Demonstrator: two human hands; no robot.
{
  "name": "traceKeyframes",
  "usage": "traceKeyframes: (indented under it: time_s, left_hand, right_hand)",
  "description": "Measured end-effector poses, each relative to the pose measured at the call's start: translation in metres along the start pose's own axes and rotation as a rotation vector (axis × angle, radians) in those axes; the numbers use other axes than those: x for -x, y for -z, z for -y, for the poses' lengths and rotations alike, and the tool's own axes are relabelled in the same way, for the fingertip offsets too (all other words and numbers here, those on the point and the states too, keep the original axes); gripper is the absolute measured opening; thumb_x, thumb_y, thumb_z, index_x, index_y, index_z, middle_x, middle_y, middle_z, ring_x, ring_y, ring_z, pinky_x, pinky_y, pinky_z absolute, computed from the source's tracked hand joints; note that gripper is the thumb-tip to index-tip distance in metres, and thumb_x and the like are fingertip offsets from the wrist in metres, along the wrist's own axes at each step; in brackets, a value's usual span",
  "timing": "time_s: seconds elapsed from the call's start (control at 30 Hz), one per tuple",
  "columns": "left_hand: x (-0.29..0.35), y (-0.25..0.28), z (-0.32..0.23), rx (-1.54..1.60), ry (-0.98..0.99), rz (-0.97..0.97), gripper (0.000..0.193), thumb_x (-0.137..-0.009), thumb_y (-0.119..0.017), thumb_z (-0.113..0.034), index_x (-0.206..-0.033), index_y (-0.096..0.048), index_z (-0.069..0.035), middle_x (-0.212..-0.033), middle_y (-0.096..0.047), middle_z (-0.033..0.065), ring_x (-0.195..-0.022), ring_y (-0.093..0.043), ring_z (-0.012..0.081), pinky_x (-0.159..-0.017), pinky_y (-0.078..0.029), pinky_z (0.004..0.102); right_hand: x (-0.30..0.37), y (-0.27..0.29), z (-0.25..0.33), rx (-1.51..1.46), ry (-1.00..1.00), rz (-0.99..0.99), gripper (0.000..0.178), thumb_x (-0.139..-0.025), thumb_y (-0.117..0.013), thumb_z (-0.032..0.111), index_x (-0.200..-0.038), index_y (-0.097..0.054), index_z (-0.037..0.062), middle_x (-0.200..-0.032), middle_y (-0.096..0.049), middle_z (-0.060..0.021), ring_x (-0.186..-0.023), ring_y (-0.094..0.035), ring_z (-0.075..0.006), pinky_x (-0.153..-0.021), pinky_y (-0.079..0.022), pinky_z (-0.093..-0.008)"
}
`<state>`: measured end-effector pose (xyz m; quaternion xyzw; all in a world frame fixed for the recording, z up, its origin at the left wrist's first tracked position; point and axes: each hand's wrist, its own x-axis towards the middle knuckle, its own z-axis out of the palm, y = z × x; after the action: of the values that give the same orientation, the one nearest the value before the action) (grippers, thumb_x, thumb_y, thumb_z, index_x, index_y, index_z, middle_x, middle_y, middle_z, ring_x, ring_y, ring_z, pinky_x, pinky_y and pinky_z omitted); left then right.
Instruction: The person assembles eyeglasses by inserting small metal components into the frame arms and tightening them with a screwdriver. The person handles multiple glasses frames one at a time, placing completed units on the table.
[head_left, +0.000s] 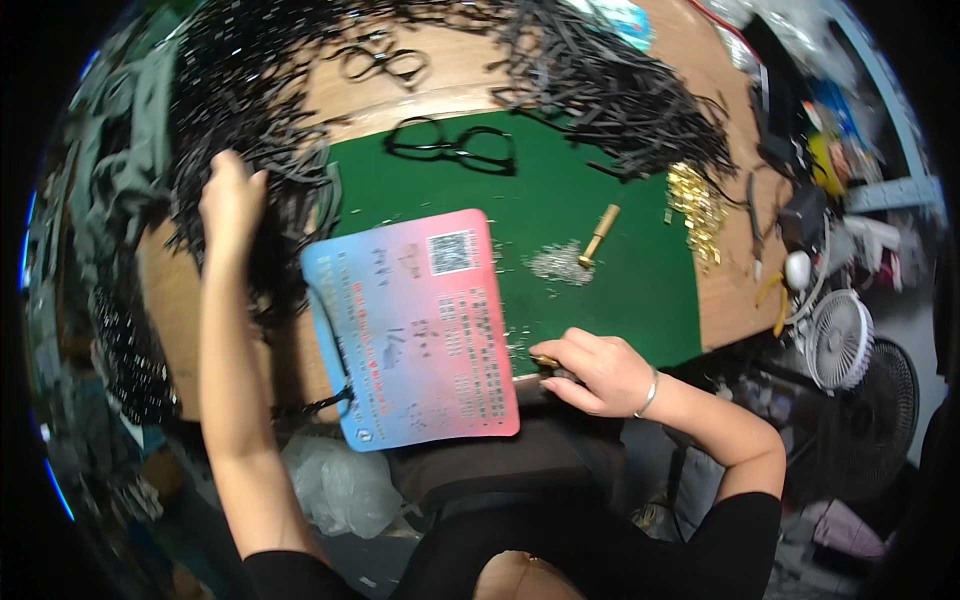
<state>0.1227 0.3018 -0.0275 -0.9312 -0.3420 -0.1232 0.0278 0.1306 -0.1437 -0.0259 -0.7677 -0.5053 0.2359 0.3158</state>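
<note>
My left hand (232,205) is at the pile of black eyeglass temples (290,165) on the left, its thumb and forefinger apart; I see nothing held in it. At the mat's near edge, the fingers of my right hand (600,372) are closed round a small brass-and-dark thing (546,361), mostly covered by them. Between my arms lies a blue-and-pink printed board (410,330), overhanging the table's near edge. A black eyeglass frame (455,150) rests on the green mat (640,290). A brass-coloured rod (601,232) touches a heap of tiny silvery pieces (558,264).
A second large pile of black temples (620,95) spreads over the back right. Small gold-coloured pieces (697,215) are heaped at the mat's right edge. Another eyeglass frame (390,65) lies at the back. Fans (840,340) stand off to the right; a clear plastic bag (350,485) hangs below the table.
</note>
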Motion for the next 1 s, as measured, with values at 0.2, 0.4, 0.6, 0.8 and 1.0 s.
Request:
traceKeyframes:
  time_s: [0.2,0.4,0.6,0.8,1.0]
  left_hand:
    - [-0.027,0.055,0.043,0.857,0.187,0.599,0.024,-0.087,-0.057,-0.024,-0.068,-0.048,-0.012,-0.052,-0.036,-0.0101,-0.041,-0.030,0.0001,-0.037,-0.022,0.0176]
    - [0.131,0.118,-0.027,1.075,0.108,0.511,0.029,-0.091,-0.048,-0.010,-0.118,-0.052,0.001,-0.075,-0.062,0.0042,-0.045,-0.043,0.0007,-0.039,-0.032,0.0138]
    - [0.194,0.111,-0.098,1.433,0.133,0.715,0.027,-0.090,-0.050,-0.005,-0.115,-0.052,0.002,-0.075,-0.064,0.0057,-0.048,-0.044,0.0011,-0.045,-0.036,0.0146]
    - [0.218,0.098,-0.096,1.364,0.140,0.807,0.029,-0.092,-0.047,-0.008,-0.120,-0.049,0.000,-0.064,-0.057,0.0003,-0.051,-0.045,0.0008,-0.048,-0.033,0.0145]
    - [0.253,0.093,-0.119,1.492,0.251,1.263,0.035,-0.094,-0.044,-0.006,-0.129,-0.044,-0.001,-0.088,-0.065,0.0072,-0.064,-0.056,0.0067,-0.061,-0.049,0.0202]
  right_hand:
    - [-0.008,0.000,-0.011,-0.111,0.017,0.030,0.027,-0.082,-0.059,0.022,-0.102,-0.053,0.0044,-0.082,-0.057,-0.0115,-0.068,-0.059,-0.0295,-0.059,-0.050,-0.0369]
    - [0.015,0.067,-0.044,-0.025,-0.585,-0.374,0.025,-0.081,-0.060,0.025,-0.088,-0.057,0.0011,-0.081,-0.062,-0.0165,-0.073,-0.061,-0.0335,-0.069,-0.050,-0.0390]
    - [-0.009,0.087,-0.095,0.344,-0.722,-0.554,0.025,-0.079,-0.061,0.025,-0.080,-0.057,0.0005,-0.075,-0.062,-0.0195,-0.073,-0.060,-0.0362,-0.066,-0.047,-0.0421]
    - [0.004,0.089,-0.079,0.347,-0.681,-0.525,0.024,-0.083,-0.058,0.022,-0.080,-0.056,-0.0010,-0.075,-0.060,-0.0208,-0.074,-0.059,-0.0366,-0.064,-0.046,-0.0421]
    - [0.000,0.050,0.021,-0.538,-0.292,0.063,0.018,-0.080,-0.065,0.017,-0.085,-0.061,0.0001,-0.078,-0.063,-0.0073,-0.070,-0.058,-0.0099,-0.063,-0.047,-0.0246]
